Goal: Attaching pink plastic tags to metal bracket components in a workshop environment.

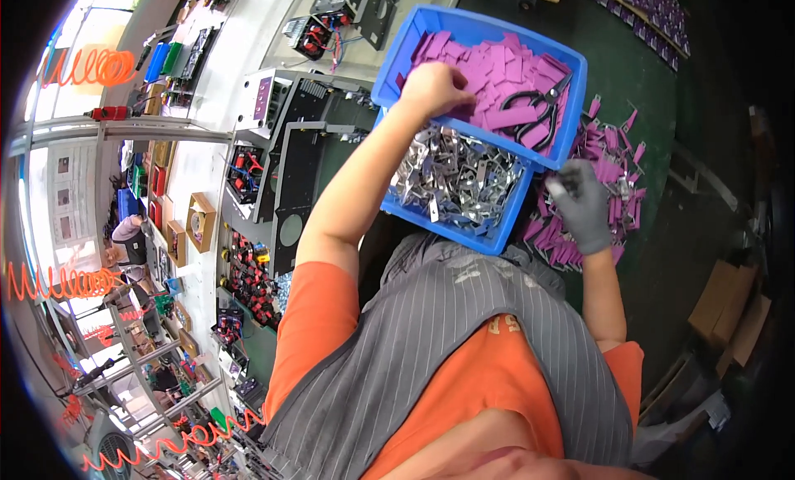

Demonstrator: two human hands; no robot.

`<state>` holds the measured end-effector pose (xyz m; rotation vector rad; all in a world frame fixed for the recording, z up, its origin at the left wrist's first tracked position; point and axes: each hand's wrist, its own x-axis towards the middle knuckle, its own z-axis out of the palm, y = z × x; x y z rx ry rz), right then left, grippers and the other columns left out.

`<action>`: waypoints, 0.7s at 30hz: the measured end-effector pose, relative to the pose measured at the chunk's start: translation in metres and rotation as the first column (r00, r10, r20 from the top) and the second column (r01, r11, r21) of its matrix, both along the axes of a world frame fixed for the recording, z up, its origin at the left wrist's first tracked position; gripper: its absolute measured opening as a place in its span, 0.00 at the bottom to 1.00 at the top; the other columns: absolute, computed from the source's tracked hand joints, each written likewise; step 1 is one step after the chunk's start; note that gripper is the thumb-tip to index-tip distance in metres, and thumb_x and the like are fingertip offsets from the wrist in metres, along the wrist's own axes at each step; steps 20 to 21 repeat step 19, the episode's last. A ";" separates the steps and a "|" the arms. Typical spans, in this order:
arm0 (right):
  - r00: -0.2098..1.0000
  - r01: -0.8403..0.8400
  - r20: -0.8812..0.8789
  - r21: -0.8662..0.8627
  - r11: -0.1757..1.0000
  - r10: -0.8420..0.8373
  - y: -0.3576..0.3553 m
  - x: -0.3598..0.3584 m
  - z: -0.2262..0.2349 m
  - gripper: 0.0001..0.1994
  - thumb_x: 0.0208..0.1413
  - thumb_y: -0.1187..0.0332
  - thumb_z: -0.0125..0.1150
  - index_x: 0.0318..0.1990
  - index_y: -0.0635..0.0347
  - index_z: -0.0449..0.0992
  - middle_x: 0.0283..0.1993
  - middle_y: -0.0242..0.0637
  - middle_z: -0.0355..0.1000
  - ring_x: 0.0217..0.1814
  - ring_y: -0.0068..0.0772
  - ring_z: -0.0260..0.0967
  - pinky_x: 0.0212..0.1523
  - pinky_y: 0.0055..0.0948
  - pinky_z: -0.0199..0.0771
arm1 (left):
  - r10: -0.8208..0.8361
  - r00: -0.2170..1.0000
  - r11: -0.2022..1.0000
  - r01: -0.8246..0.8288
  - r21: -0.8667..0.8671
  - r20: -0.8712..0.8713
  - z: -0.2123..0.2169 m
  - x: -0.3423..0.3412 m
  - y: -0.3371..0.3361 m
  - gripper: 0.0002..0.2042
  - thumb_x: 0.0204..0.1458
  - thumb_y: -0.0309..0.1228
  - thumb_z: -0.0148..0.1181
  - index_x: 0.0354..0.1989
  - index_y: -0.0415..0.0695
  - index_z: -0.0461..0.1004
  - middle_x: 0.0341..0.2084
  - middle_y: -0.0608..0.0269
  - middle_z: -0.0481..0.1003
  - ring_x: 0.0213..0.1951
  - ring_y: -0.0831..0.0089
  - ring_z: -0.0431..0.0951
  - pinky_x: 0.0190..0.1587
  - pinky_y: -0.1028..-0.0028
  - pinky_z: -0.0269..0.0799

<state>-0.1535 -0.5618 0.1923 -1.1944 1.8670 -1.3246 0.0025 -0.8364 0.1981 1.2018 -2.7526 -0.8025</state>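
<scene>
Left hand point(435, 89), bare and curled, digs into purple plastic strips point(505, 70) in the blue plastic bin point(571, 107) at upper centre. Gloved right hand point(580, 200) pinches a small metal piece over loose purple strips point(617, 169) on the green surface point(654, 91).

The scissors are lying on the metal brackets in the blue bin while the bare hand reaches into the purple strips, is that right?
Not quite. In the head view the scissors lie on the purple strips, not on the metal brackets. The rest holds: they are in the blue bin, and the bare left hand reaches into the purple strips.

Blue bin point(571, 74), purple strips point(505, 70), silvery metal brackets point(455, 178), black scissors point(538, 115), grey glove point(582, 202), grey pinstriped vest point(431, 339).
</scene>
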 end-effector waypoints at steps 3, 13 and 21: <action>0.998 0.063 -0.026 0.040 0.997 -0.062 -0.004 0.007 0.002 0.08 0.52 0.68 0.61 0.34 0.60 0.71 0.26 0.29 0.71 0.25 0.18 0.66 0.27 0.21 0.67 | 0.057 0.989 0.997 -0.049 0.058 -0.135 0.008 0.003 -0.007 0.25 0.36 0.45 0.71 0.41 0.43 0.79 0.35 0.59 0.80 0.35 0.71 0.80 0.42 0.75 0.73; 0.759 -0.351 -0.520 0.183 0.918 0.393 -0.024 0.068 -0.019 0.09 0.47 0.61 0.60 0.31 0.56 0.75 0.35 0.36 0.72 0.39 0.38 0.69 0.39 0.39 0.68 | 0.194 0.749 0.980 -0.114 0.164 -0.633 0.029 0.020 0.016 0.18 0.42 0.37 0.70 0.39 0.41 0.79 0.29 0.65 0.79 0.29 0.81 0.74 0.35 0.79 0.71; 0.367 -0.186 -0.717 0.568 0.802 0.593 -0.048 0.089 -0.037 0.23 0.40 0.51 0.65 0.44 0.51 0.76 0.53 0.43 0.65 0.54 0.46 0.61 0.51 0.45 0.64 | 0.305 0.578 0.950 -0.132 0.283 -0.757 0.023 0.071 0.052 0.15 0.40 0.35 0.70 0.36 0.42 0.80 0.31 0.62 0.79 0.34 0.75 0.77 0.40 0.75 0.72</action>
